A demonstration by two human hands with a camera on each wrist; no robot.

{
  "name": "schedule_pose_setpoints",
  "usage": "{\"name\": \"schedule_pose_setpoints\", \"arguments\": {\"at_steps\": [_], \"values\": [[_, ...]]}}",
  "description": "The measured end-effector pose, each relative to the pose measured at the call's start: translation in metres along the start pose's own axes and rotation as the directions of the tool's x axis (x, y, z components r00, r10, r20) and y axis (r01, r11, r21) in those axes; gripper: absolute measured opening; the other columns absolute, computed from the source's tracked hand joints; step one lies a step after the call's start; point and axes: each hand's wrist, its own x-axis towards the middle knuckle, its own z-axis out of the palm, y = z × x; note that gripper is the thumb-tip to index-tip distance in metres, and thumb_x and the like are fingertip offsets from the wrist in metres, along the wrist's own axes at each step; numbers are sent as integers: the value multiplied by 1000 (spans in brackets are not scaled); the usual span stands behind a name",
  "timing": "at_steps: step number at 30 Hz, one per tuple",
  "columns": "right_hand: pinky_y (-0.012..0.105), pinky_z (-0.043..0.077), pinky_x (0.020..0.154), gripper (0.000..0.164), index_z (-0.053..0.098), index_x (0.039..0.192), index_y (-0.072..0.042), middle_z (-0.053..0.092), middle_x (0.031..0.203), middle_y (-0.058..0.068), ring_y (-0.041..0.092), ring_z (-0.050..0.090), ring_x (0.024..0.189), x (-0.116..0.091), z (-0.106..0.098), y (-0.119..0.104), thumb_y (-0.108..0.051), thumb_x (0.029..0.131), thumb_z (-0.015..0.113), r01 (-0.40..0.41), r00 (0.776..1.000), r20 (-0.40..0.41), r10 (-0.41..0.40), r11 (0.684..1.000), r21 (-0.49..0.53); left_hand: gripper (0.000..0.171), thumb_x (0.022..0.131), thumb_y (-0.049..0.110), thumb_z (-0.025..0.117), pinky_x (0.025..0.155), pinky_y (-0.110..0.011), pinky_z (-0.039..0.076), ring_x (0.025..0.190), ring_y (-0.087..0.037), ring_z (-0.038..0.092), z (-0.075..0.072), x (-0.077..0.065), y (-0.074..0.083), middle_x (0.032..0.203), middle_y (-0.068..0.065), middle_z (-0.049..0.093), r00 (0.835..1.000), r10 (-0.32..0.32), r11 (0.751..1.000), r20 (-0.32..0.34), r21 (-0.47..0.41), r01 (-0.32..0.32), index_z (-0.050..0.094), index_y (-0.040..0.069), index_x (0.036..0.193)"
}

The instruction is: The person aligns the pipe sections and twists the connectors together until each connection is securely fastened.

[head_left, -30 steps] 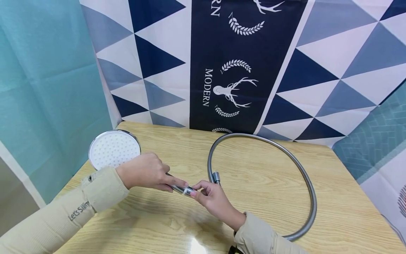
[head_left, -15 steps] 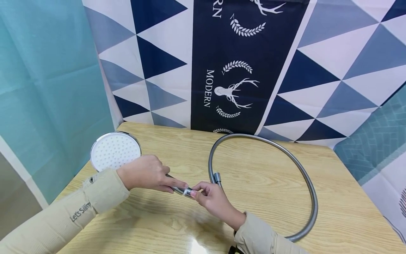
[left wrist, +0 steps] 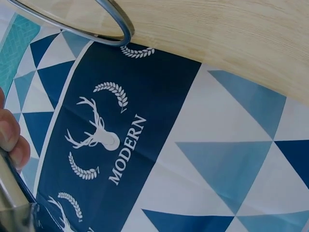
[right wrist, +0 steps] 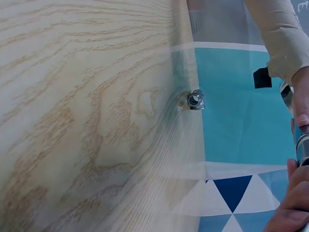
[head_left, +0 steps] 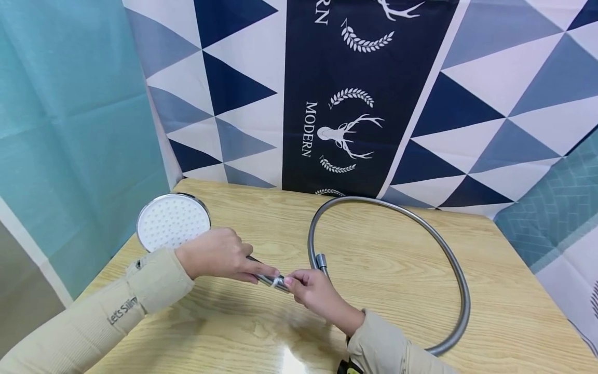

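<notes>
In the head view my left hand [head_left: 217, 255] grips the handle of a shower head [head_left: 172, 222], whose round white face with nozzles points up at the left. The chrome end of the handle [head_left: 263, 279] shows past its fingers, with a whitish band [head_left: 276, 282] around it. Thumb and index finger of my right hand [head_left: 315, 293] pinch at the chrome tip just beyond the band. In the right wrist view, the right hand [right wrist: 292, 203] and the left hand [right wrist: 302, 94] meet at the chrome piece [right wrist: 303, 147]. The left wrist view shows the handle [left wrist: 12, 186] only in part.
A grey shower hose [head_left: 450, 259] lies in a wide loop on the wooden table [head_left: 261, 218], with a metal connector [head_left: 321, 261] behind the right hand. The right wrist view shows a small chrome fitting [right wrist: 195, 99] near the table edge. Patterned cloth [head_left: 243, 104] hangs behind.
My right thumb and fingertips have shifted slightly up on the chrome tip, leaving more of it in sight. The left hand keeps its grip, and the hose lies as before.
</notes>
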Motion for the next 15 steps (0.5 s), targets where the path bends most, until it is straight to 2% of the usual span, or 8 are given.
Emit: {"name": "schedule_pose_setpoints", "arguments": {"at_steps": [5,8,11,15], "values": [[18,24,43,25,62,94,18,40,51,-4,4,32,44,2,-1,-2,-4,97,50,-75,996,48,74,997,17,45,83,51,68,39,-16,20,41,-5,17,0,-1,1,51,8,40,1000,4,1000,2,20,-5,62,35,125],[18,29,43,25,62,92,15,46,52,-3,5,38,45,2,0,-6,-6,98,51,-117,992,45,117,993,0,45,82,52,68,39,-17,20,42,-5,17,0,-1,1,51,8,39,1000,3,1000,9,23,-4,62,37,124],[18,33,44,21,59,90,11,54,56,0,7,44,46,2,4,-10,-7,97,53,-133,991,1,133,991,-10,43,84,52,66,40,-16,20,42,-5,17,-1,-2,1,51,8,40,1000,4,1000,17,26,-4,62,37,124],[19,32,43,12,57,90,6,59,59,4,9,44,47,2,11,-12,-5,94,58,-104,988,-112,104,995,8,40,87,52,61,40,-16,21,43,-5,17,-1,-4,-1,52,8,40,1000,3,999,30,39,-4,62,36,124]]}}
